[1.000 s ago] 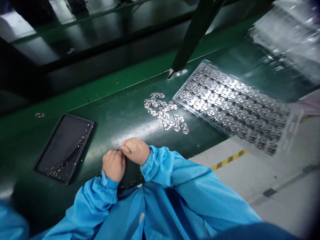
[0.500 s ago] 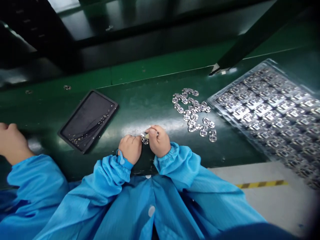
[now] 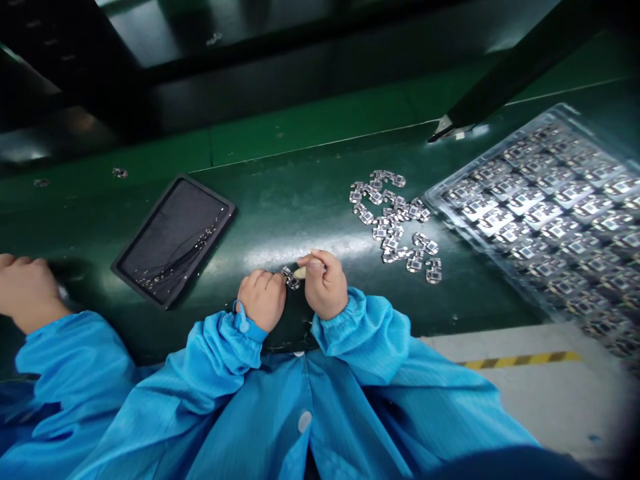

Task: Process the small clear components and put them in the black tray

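Note:
Between my hands, low over the bench's near edge, is a small circuit board [image 3: 291, 278] with silvery parts. The closed fingers of my left hand [image 3: 262, 299] hold it by its left side, and a blue wrist strap circles that wrist. Pinched in my right hand [image 3: 326, 285] is a pale, flat-tipped stick tool [image 3: 300, 273]. Its tip points left and lies right beside the board; whether they touch, I cannot tell. The rest of the tool is hidden in my fingers.
A black tray [image 3: 175, 240] with thin black cables lies to the left on the green bench [image 3: 280, 200]. Loose boards [image 3: 395, 217] are heaped right of centre. A clear tray [image 3: 530, 220] full of boards stands farther right. A co-worker's hand [image 3: 30, 290] rests at far left.
My right hand has drawn slightly right, away from my left hand, showing more of the pale tool. My left hand still holds the board. The view has shifted slightly.

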Demonstrator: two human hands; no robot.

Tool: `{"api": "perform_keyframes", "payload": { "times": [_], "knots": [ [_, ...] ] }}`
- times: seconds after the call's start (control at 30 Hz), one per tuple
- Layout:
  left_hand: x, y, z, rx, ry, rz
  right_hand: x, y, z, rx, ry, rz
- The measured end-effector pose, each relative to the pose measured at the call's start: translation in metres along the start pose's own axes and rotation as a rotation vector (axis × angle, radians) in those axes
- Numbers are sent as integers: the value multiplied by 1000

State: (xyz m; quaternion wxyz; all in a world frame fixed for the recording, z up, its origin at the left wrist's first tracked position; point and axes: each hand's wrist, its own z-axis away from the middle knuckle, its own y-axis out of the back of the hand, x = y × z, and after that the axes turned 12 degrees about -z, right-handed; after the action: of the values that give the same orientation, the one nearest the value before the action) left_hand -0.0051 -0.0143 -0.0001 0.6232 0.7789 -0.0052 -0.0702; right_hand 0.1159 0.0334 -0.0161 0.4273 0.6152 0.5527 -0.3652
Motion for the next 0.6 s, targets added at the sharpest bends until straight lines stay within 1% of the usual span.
{"api": "perform_keyframes", "payload": {
  "times": [0.33, 0.5, 0.6],
  "knots": [
    [0, 1, 0, 16, -19, -37, -2, 1, 0, -29, 17, 35],
    [1, 2, 0, -21, -14, -62, -3, 1, 0, -50, 6, 54],
    [0, 2, 1, -17, -25, -55, -7, 1, -4, -68, 36, 125]
  ]
}}
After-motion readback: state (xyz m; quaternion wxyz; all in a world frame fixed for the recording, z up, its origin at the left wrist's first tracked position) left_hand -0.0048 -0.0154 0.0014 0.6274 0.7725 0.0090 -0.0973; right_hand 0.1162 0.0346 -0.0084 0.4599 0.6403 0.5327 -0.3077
